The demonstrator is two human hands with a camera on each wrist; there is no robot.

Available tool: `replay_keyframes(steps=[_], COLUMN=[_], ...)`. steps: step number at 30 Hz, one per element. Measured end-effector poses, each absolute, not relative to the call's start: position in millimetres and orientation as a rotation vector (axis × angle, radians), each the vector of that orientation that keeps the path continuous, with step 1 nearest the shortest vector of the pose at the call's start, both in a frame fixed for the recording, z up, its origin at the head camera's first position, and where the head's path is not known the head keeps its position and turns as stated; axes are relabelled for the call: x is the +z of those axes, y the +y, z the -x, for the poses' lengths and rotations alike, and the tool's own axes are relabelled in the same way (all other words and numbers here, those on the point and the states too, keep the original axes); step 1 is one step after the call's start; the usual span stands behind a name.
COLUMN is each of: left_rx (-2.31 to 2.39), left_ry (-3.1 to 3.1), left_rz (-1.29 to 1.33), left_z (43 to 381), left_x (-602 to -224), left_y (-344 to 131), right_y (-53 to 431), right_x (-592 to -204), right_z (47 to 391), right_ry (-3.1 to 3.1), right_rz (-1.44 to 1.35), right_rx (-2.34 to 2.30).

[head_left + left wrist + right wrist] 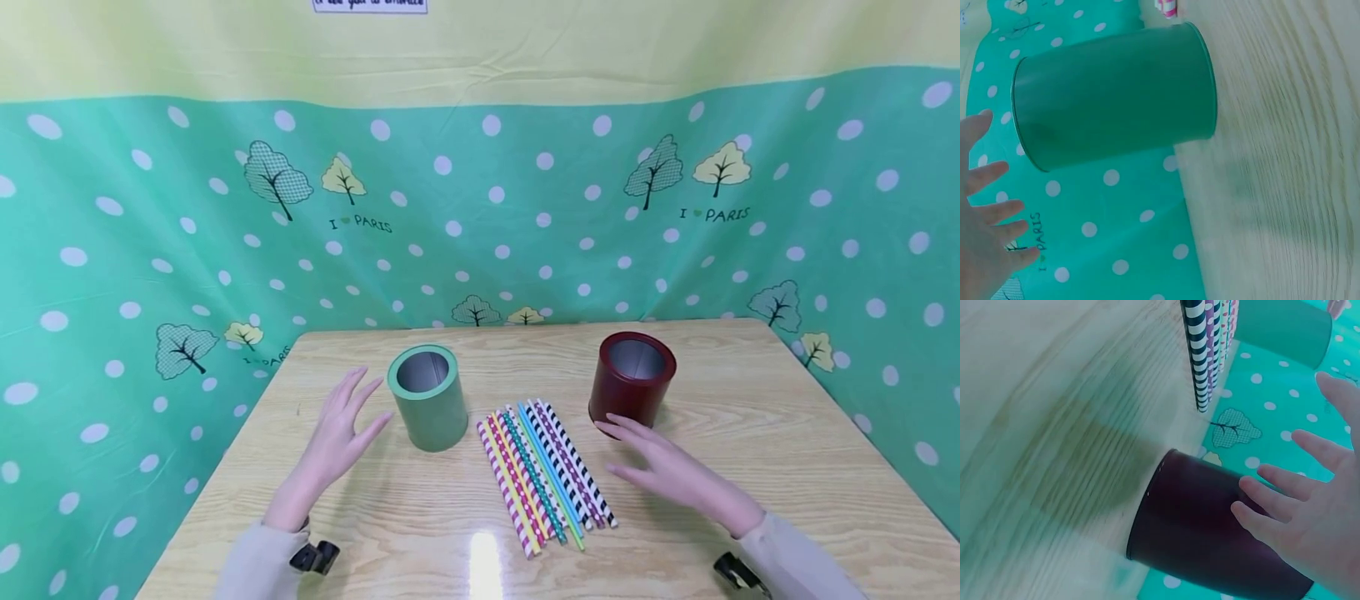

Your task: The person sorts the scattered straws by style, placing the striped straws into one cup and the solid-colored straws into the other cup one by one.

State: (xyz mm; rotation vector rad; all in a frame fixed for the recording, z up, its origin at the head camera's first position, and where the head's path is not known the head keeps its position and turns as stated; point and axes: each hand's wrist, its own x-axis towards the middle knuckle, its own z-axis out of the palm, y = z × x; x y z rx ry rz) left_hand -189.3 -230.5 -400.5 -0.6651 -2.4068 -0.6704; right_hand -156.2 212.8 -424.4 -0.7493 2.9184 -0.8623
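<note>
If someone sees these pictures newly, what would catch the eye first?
Probably the colourful straws, lying side by side on the table between the green can and the dark red can. Next, perhaps, the left hand beside the green can and the right hand near the red one.

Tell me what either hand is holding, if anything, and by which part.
Nothing is held. The left hand is beside the green canister and the right hand is near the dark red canister, neither gripping.

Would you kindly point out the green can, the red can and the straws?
Green can (432,419): head view, front of outer wall.
Red can (628,396): head view, front of outer wall.
Straws (548,473): head view, middle of the row.
</note>
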Motion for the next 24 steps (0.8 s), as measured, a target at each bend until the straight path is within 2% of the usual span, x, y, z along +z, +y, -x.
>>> replay_keyframes(steps=[24], left_rx=[-0.947], left_ry=[-2.306], left_rz=[0.631], left_z=[205.5], left_x=[-407.4], left_y=[-207.8], right_y=[187.8], right_x=[-443.1], right_z=[198.8], right_ry=[2.564], right_rz=[0.827], right_rx=[-1.037])
